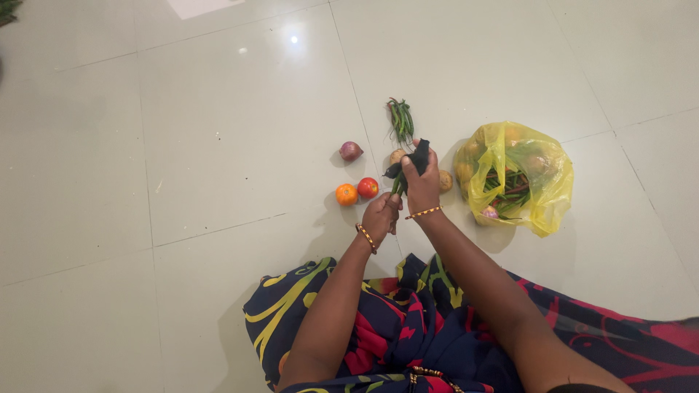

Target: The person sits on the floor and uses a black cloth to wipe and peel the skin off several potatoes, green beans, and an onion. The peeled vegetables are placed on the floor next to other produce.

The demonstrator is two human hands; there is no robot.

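Right hand: my right hand [423, 183] is closed around a small dark, soft-looking thing [416, 155], matte black and crumpled, which sticks up above my knuckles; I cannot tell what it is made of.
Left hand: my left hand [381, 216] is curled, its fingertips pinching the lower end of thin green stalks [397, 185] that run up toward my right hand.
Bangles: a thin beaded band, orange and gold, rings each wrist.
Green bunch: a loose bundle of slender green pods [400, 120] lies on the floor just beyond my right hand, long, narrow and slightly curved.
Round things: a smooth red tomato [368, 188] and an orange one [346, 194] lie touching, just left of my left hand; a purple onion [351, 151] with papery skin lies a little farther out.
Potatoes: pale brown, dull-skinned lumps [445, 180] peek out on either side of my right hand.
Bag: a thin, crinkled yellow plastic bag [547, 191], see-through, lies to my right, holding round yellowish pieces, green stalks and a small onion.
Floor: glossy pale tiles [218, 145] with fine grout lines, catching a lamp glare.
Cloth: my lap is draped in dark navy fabric [408, 327] with yellow and red swirls.
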